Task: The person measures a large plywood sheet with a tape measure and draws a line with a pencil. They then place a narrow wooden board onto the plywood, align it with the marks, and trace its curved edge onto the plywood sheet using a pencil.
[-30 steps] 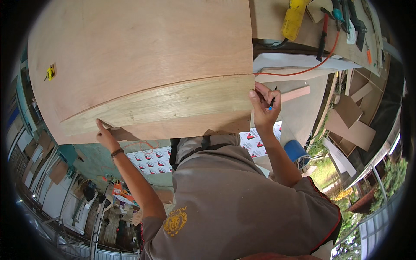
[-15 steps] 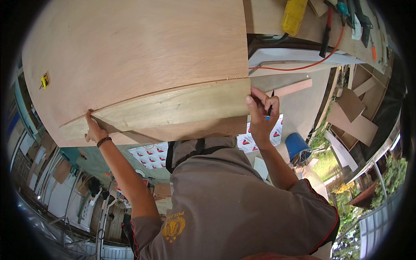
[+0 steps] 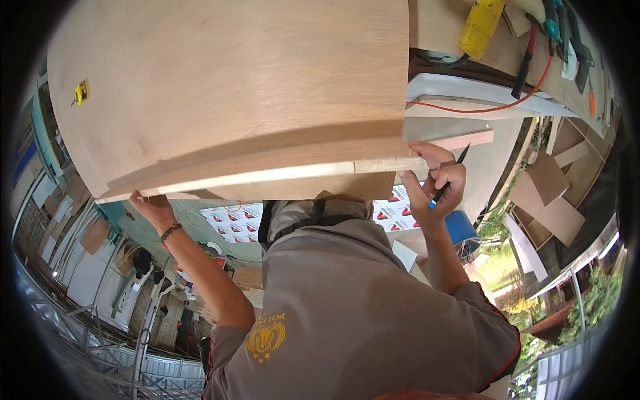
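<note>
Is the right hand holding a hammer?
No, the right hand holds a thin pen at the plywood edge.

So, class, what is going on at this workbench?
A person in a grey shirt leans over a large pale plywood sheet. The left hand grips the long narrow wooden strip at its left end. The right hand holds a dark pen by the strip's right end. A yellow power tool lies beyond.

Our left hand [image 3: 152,208] reaches far out, fingers gripping; our right hand [image 3: 435,181] is raised, fingers curled closed
</note>
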`<state>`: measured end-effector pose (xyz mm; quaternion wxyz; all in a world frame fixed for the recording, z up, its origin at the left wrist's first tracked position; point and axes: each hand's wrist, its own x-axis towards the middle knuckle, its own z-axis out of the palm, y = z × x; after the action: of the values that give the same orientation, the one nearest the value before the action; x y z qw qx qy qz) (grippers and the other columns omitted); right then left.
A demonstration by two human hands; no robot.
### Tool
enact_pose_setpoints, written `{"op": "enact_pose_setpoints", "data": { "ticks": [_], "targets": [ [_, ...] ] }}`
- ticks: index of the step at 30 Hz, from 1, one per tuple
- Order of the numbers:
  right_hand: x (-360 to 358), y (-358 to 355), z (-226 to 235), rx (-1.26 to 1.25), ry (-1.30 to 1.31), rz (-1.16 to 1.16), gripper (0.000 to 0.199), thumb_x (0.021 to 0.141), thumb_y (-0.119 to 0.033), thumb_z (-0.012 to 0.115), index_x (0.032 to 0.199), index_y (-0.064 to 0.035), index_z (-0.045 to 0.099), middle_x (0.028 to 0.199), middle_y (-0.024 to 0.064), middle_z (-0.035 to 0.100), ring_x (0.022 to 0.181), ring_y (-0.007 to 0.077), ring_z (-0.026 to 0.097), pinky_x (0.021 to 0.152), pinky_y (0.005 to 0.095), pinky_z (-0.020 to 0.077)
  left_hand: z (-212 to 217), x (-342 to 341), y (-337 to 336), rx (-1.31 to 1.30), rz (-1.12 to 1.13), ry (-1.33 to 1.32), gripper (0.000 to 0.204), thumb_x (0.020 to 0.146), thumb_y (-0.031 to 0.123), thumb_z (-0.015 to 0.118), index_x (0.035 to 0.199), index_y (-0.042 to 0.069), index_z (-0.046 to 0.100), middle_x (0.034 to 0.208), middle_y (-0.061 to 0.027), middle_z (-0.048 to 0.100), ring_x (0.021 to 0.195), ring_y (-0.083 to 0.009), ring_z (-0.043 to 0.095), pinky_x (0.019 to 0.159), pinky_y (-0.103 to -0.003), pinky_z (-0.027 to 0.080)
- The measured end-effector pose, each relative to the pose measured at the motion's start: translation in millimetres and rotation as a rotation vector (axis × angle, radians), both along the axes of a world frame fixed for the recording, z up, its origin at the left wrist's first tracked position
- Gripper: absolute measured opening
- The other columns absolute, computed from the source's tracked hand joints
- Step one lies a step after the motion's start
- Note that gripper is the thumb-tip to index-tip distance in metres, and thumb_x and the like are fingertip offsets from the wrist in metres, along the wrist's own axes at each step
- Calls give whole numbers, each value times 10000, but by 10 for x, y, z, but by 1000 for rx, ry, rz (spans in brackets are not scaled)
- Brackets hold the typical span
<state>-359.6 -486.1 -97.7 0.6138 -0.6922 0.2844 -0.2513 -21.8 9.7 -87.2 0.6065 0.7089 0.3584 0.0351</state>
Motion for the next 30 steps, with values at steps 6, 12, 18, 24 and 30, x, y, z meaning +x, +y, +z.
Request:
{"op": "enact_pose_setpoints", "data": {
  "ticks": [6, 12, 18, 24, 30],
  "targets": [
    [-447, -2, -44, 7, -37, 200, 398, 791, 119, 670, 936, -74, 353, 1149, 283, 669, 1168, 378, 678, 999, 476, 559, 26, -493, 766, -64, -2, 91, 326, 962, 314, 591, 1161, 60, 637, 1094, -92, 654, 973, -224, 663, 908, -411, 553],
    [-365, 130, -102, 343, 258, -125, 371, 921, 69, 699, 956, -66, 355, 1244, 269, 665, 1120, 277, 693, 943, 380, 594, -77, -688, 138, 370, 18, 429, 779, 924, 758, 568, 1005, -15, 621, 897, -106, 650, 829, -210, 681, 734, -425, 598],
    [-204, 229, -124, 172, 311, -162, 426, 935, 32, 757, 936, -89, 349, 1176, 229, 727, 1045, 209, 711, 897, 309, 564, -188, -415, 169, 645, -203, 608, 945, 824, 964, 463, 731, 27, 552, 626, -67, 533, 552, -202, 598, 528, -358, 565],
    [-25, 153, -311, 232, 173, -261, 433, 944, 22, 760, 941, -94, 343, 1210, 253, 720, 1062, 213, 713, 913, 313, 566, -368, -87, -51, 619, -95, 240, 925, 822, 761, 722, 1115, -111, 618, 983, -166, 671, 906, -267, 696, 775, -446, 623],
    [157, 89, -313, 319, 103, -307, 427, 951, 27, 752, 938, -91, 341, 1224, 283, 706, 1098, 226, 710, 972, 350, 569, -665, 188, -250, 246, 30, 52, 1416, 697, 385, 965, 1639, 78, -46, 1515, -259, 416, 1231, -367, 608, 972, -518, 613]
  ]
}}
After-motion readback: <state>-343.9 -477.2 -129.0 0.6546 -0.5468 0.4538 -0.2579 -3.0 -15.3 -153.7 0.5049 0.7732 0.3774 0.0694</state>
